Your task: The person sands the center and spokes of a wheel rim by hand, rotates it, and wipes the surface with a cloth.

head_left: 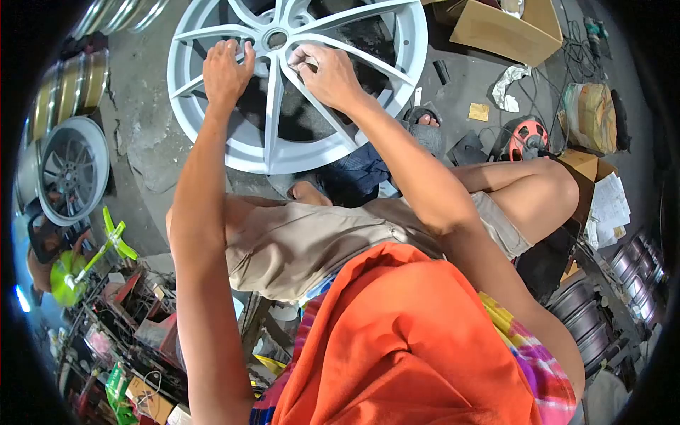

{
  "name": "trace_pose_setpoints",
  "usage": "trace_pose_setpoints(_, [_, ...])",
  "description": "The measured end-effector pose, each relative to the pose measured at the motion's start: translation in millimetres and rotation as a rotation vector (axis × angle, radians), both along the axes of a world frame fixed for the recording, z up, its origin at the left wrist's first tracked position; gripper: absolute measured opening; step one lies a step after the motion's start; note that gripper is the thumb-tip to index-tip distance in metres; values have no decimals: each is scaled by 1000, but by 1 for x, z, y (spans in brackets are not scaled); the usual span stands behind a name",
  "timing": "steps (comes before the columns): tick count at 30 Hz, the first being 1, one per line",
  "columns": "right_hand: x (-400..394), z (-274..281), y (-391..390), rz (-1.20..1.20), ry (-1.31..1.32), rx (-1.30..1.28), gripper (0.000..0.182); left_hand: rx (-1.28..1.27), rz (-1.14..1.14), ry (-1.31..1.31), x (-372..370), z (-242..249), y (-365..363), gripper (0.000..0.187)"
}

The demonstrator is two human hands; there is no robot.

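A pale grey alloy wheel rim [272, 120] lies face up in front of me, its spokes running out from a round hub hole. My left hand [227, 71] rests on a spoke left of the hub, fingers forward and thumb held apart. Just right of the hub, my right hand [327, 76] is closed in a pinch over another spoke. Its thumb and fingertips look dusty grey. Whatever sits between them, if anything, is too small to make out.
Several more rims [74, 170] stand at the left. A cardboard box [506, 32], crumpled white paper [508, 88], a red-and-black reel [528, 138] and loose cables [581, 60] are at the right. A green fan [69, 278] and cluttered parts are at lower left.
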State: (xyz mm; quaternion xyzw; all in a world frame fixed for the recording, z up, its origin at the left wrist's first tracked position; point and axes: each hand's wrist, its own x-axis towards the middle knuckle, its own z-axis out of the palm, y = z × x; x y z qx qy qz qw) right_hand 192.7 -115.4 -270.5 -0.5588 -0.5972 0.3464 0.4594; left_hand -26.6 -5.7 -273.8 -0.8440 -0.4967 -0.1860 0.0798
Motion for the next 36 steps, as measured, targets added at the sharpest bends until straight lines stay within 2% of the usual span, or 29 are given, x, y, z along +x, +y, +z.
trace_pose_setpoints(3, [4,2,-8,57,6,23,13,-9,-2,-39,1,1,0,30])
trace_pose_setpoints(6, [1,1,-9,14,-44,95,14,-16,12,-31,2,1,-3,30])
trace_pose_setpoints(9, [-8,5,11,-30,-124,44,15,-1,9,-14,2,3,-1,30])
trace_pose_setpoints(15, [-1,21,-37,-63,-61,-29,16,22,5,-38,0,0,-1,30])
trace_pose_setpoints(19, [-22,0,24,-89,-199,123,16,22,-11,-38,1,0,-1,31])
trace_pose_setpoints(22, [-20,1,22,-100,-156,161,16,6,10,-26,0,-1,1,31])
trace_pose_setpoints(24, [-2,12,-17,-30,-238,-110,17,25,3,-41,0,-2,-1,30])
trace_pose_setpoints(26, [32,28,-58,109,-233,-255,19,39,-11,-50,0,-1,-1,30])
trace_pose_setpoints(29, [89,65,-98,463,-10,-558,20,-20,5,7,1,1,2,31])
trace_pose_setpoints(31, [95,53,-120,344,269,-473,26,-3,11,34,-1,-2,0,30])
trace_pose_setpoints(32, [100,53,-123,334,271,-454,26,-35,2,12,-3,-2,1,27])
trace_pose_setpoints(34, [105,78,-132,-79,258,-616,30,-49,-37,-30,-2,-8,-2,25])
trace_pose_setpoints(35, [107,69,-135,-95,267,-601,30,-76,-53,-75,-2,-9,0,23])
trace_pose_setpoints(36, [106,50,-139,-155,145,-450,29,-209,-81,-91,7,8,-10,17])
